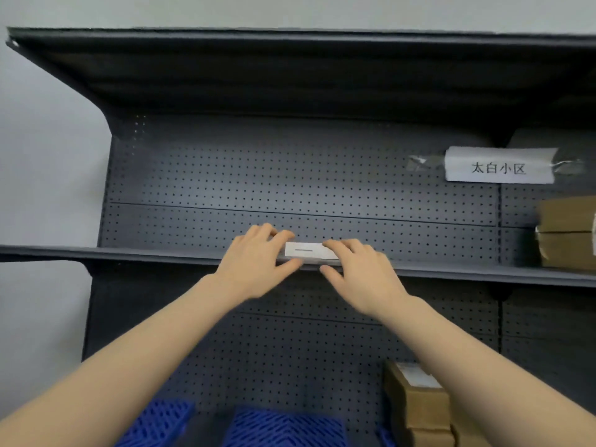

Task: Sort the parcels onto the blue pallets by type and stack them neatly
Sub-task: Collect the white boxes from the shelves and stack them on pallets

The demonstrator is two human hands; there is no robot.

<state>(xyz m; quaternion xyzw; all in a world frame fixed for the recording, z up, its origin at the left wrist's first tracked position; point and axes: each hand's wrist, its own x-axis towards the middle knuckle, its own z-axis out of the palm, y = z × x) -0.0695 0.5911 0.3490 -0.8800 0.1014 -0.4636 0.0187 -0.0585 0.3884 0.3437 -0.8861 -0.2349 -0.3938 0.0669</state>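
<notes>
Left hand: the left hand point(258, 259) is in the middle of the frame, at the front edge of the grey shelf. Its fingers lie on the left end of the white label and its thumb sits under the edge. It pinches the label.
Right hand: the right hand point(358, 272) is just beside the left one. Its fingers lie on the right end of the white label, and its thumb is under the shelf edge. It pinches too.
Label: the white label point(308, 251) has one short dark line on it. It sits on the front edge of the shelf, between the two hands.
Shelf: the grey shelf point(145, 253) runs across the middle of the frame. Its back wall is full of small holes.
Parcels: the brown parcels point(416, 404) stand stacked at the lower right. The shelf boxes point(567, 230), also brown, sit on the shelf at the right edge.
Pallets: the blue pallets point(283, 427) lie along the bottom of the frame, left of the brown parcels.
Sign: the paper sign point(498, 166) is taped up at the upper right, with dark writing on it.
</notes>
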